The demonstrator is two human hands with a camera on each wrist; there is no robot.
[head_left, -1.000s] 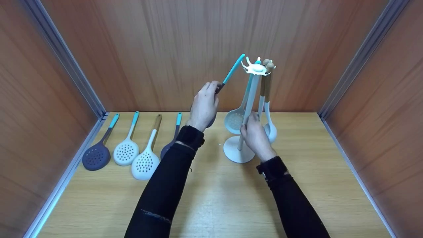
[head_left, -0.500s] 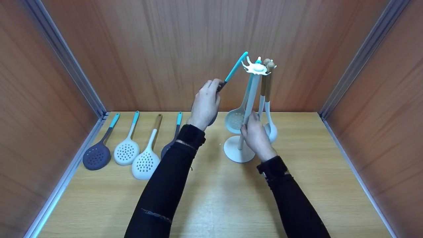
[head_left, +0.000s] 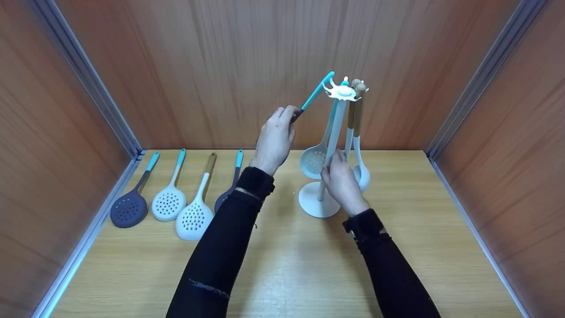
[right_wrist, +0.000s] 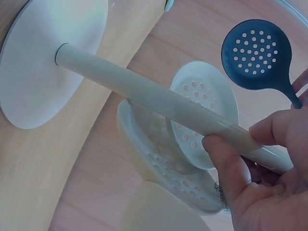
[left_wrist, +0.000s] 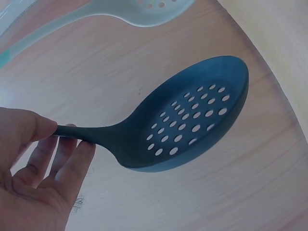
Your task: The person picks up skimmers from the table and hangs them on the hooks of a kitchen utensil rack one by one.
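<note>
My left hand (head_left: 274, 141) pinches a dark perforated skimmer (left_wrist: 192, 115) by its neck, between thumb and fingers. The skimmer's turquoise handle (head_left: 314, 95) slants up to the right, its tip at the left hooks of a white utensil stand (head_left: 340, 92). Whether tip and hook touch, I cannot tell. With the right hand (head_left: 343, 183) I grip the stand's pole (right_wrist: 144, 89) partway up; its round base (head_left: 318, 207) rests on the table. A pale skimmer (head_left: 312, 161) with a turquoise handle hangs from the stand, beside a white ladle (head_left: 363, 176) and another brown-handled utensil, partly hidden.
On the left of the table lie a dark skimmer (head_left: 129, 209), a white skimmer (head_left: 169, 203), a white slotted turner (head_left: 194, 221) and a dark utensil (head_left: 224, 197) partly behind my left sleeve. Wooden panels (head_left: 265, 53) enclose the back and sides.
My left hand has shifted slightly right and up, bringing the skimmer's handle tip over to the stand's left hooks; the tip has just dipped slightly. The right hand stays on the pole.
</note>
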